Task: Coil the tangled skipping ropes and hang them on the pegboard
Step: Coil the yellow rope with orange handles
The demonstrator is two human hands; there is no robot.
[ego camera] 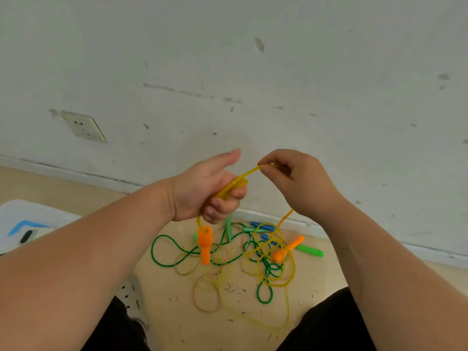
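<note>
pinching one rope (249, 171), left hand (202, 188), right hand (297, 179)

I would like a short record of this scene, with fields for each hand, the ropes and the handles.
left hand: grips loops of the yellow rope
right hand: pinches the same rope
hanging handle: orange, dangles below the left hand
second orange handle: lies on the floor
green rope: on the floor, tangled with the yellow rope
blue handles: on the floor by the wall
pegboard: not in view
</note>
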